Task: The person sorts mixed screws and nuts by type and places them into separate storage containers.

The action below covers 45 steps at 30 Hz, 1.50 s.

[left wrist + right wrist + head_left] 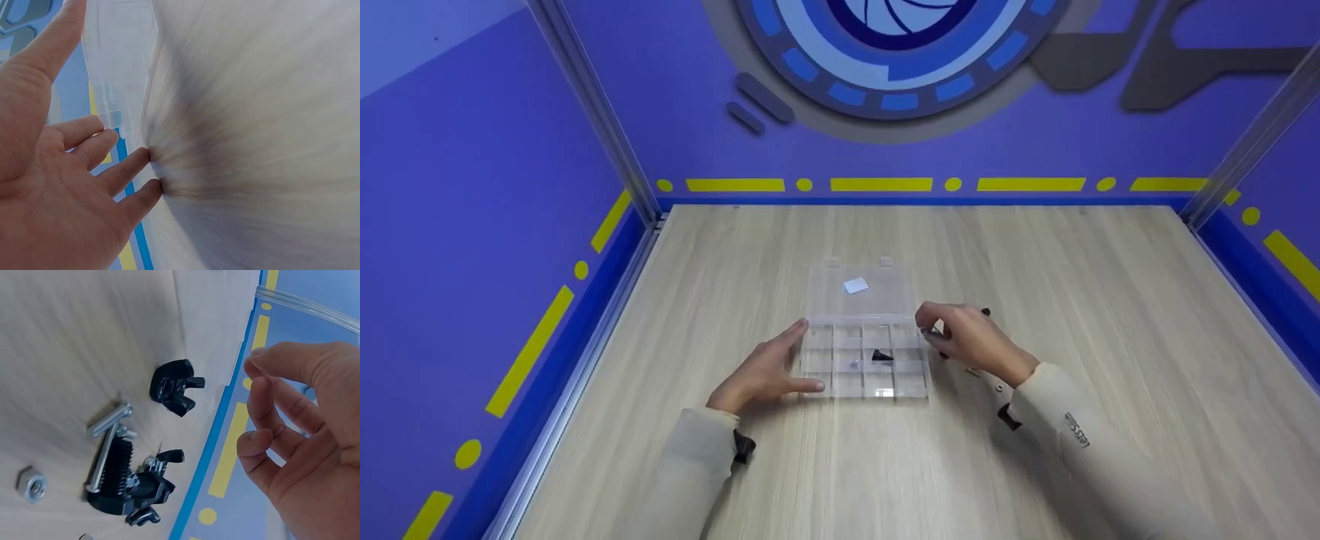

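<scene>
A clear compartment box (847, 367) lies with its lid (825, 289) folded back; a black part (881, 356) sits in a middle compartment. My left hand (765, 371) (67, 185) rests at the box's left side, thumb on the near-left corner, fingers extended to the far-left part. My right hand (975, 337) (304, 422) is at the box's right edge, its thumb tip meeting a fingertip in the right wrist view; whether something small is pinched there cannot be made out. Below it in that view lie a black wing-shaped part (174, 385), bolts (104, 455) and a nut (32, 485).
A small white square (856, 285) lies on the lid. Loose parts lie on the wooden table (720, 262) right of the box, including a nut (999, 388) near my right sleeve. Blue-purple panels (495, 225) stand around the table at the back and sides.
</scene>
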### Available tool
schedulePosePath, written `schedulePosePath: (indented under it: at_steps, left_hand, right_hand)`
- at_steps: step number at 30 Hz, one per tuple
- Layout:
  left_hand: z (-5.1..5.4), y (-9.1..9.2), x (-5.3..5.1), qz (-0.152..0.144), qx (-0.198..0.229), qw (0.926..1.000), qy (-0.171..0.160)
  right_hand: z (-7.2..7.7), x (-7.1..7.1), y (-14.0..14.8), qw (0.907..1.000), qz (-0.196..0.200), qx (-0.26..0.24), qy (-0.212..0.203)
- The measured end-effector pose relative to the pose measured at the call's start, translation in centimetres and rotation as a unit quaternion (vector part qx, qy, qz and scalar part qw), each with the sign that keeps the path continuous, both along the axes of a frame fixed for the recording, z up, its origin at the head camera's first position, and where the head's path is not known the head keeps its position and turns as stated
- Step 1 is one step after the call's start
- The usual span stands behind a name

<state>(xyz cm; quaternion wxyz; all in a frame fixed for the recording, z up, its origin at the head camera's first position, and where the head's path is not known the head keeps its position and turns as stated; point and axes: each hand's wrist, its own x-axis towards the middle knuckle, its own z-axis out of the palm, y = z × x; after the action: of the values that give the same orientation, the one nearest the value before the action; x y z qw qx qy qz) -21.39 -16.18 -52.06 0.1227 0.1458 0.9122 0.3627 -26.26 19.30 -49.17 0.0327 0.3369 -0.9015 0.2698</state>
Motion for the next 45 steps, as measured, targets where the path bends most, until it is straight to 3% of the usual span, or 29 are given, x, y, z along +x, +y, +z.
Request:
schedulePosePath:
  at_steps: [13, 25, 45]
  left_hand:
    - [0.0, -0.1, 0.1, 0.006, -0.004, 1.0000, 0.002]
    - [0.1, -0.2, 0.1, -0.004, -0.003, 1.0000, 0.004]
    - [0.1, -0.1, 0.0, -0.002, 0.007, 1.0000, 0.005]
  right_hand:
    - [0.7, 0.2, -2.3, 0.9989, 0.041, -0.019, 0.012]
    - [1.1, 0.4, -4.4, 0.9942, 0.078, -0.026, 0.069]
    - [1.8, 0.9, -8.5, 0.9929, 0.103, 0.009, 0.058]
